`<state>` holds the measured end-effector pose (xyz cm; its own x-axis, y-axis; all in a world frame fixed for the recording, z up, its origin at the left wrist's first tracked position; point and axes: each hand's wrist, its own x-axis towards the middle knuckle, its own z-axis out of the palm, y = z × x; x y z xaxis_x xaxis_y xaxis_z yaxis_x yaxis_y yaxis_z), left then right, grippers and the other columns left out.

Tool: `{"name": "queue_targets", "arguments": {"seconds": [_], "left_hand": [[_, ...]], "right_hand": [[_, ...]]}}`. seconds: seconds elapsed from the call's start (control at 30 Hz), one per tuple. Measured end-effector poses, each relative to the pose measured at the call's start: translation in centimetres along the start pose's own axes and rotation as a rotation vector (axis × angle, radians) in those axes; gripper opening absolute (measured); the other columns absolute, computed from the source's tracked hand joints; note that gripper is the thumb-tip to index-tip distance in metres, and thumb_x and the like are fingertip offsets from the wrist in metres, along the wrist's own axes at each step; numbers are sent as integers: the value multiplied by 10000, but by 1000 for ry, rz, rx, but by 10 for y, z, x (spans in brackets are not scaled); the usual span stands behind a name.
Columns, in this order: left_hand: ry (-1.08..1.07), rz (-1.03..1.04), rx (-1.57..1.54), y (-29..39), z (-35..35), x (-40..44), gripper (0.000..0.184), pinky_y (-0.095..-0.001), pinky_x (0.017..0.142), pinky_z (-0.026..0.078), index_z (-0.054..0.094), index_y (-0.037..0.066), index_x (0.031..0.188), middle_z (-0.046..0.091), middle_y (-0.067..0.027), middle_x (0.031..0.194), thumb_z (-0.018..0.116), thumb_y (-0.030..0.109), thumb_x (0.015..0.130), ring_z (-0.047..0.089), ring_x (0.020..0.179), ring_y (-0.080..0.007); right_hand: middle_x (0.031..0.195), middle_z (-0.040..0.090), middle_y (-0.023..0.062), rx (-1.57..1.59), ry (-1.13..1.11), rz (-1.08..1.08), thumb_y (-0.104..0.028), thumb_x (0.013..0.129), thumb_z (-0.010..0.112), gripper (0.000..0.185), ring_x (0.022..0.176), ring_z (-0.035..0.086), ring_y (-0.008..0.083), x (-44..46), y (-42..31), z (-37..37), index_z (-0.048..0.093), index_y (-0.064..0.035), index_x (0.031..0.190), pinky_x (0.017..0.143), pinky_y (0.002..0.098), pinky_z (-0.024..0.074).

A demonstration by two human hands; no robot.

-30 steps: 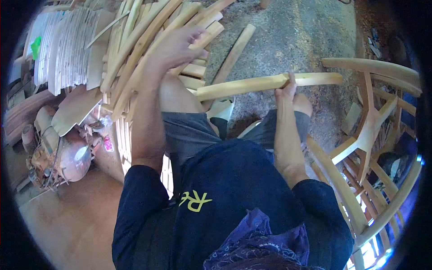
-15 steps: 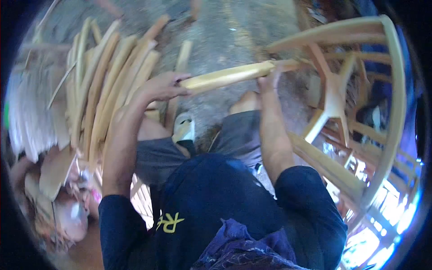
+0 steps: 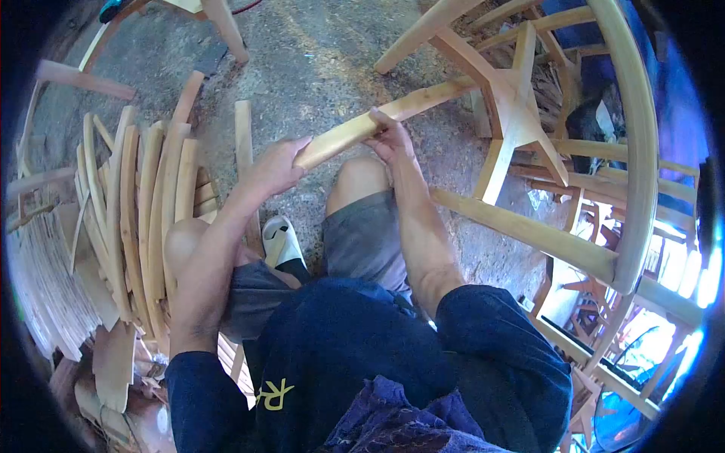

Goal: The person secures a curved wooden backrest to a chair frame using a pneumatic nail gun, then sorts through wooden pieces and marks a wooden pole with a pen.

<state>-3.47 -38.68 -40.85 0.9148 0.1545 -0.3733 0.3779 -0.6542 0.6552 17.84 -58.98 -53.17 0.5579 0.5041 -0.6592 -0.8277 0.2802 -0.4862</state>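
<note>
In the head view, a long pale wooden slat (image 3: 340, 140) slants across in front of my knees, its near end low at the left and its far end reaching toward a wooden chair frame (image 3: 521, 113). My left hand (image 3: 279, 166) is closed round the near end. Farther along, my right hand (image 3: 393, 138) grips the slat from below, with the thumb laid over its upper edge. Whether the far end touches the chair frame, I cannot tell.
Several curved wooden pieces (image 3: 140, 204) lie stacked beside my left knee. A lone wooden strip (image 3: 243, 140) stands out near my shoe (image 3: 281, 240). More chair parts (image 3: 604, 181) crowd the right side, and other wooden legs (image 3: 223, 30) show at the upper left. Debris dots the concrete floor (image 3: 317, 75).
The view has shifted, so the chair frame and stack sit farther left. The slat has tilted more steeply, its far end up, and my right hand now sits nearer my left.
</note>
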Motion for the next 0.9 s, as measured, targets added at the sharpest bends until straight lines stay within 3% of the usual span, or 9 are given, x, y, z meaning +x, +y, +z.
{"name": "queue_targets", "arguments": {"seconds": [0.07,0.17,0.47,0.6,0.77,0.9], "left_hand": [[30,-4,-3,1,15,13,640,-462,966,521,573,33,1430,668,-268,1246,734,161,823,664,1105,-429],[63,1,-61,-2,38,23,627,-470,977,518,577,32,1424,670,-270,1233,720,155,826,661,1109,-436],[-8,33,-21,-6,50,15,694,-461,1093,472,517,41,1471,589,-265,1395,742,198,834,590,1267,-419],[-67,-48,1,8,40,5,703,-465,1116,454,512,38,1474,567,-264,1430,762,243,850,554,1316,-428],[-93,23,43,-19,66,1,678,-468,1112,457,510,42,1474,588,-265,1404,753,242,873,567,1303,-416],[-286,-62,8,18,26,-5,645,-473,1069,482,534,55,1458,621,-267,1357,748,239,878,603,1249,-413]], "right_hand": [[1137,622,164,-59,-38,91,-138,909,770,356,1048,666,350,0,2,-7,608,-2,1195,917,638,595],[1198,540,199,-91,14,36,-121,898,768,468,1121,598,391,2,5,-17,528,2,1280,931,690,559],[1268,521,193,5,22,6,-84,914,734,471,1150,585,416,29,12,-70,490,-9,1311,903,741,539],[1218,565,142,37,38,-11,-59,893,730,459,1107,609,343,34,19,-84,516,-49,1298,939,614,558],[1130,609,91,100,89,-191,-45,870,730,445,1077,622,268,53,24,-95,543,-62,1273,968,449,547],[1133,611,96,-19,69,-313,-79,900,720,405,1062,622,268,64,17,-109,549,-23,1263,960,444,547]]}}
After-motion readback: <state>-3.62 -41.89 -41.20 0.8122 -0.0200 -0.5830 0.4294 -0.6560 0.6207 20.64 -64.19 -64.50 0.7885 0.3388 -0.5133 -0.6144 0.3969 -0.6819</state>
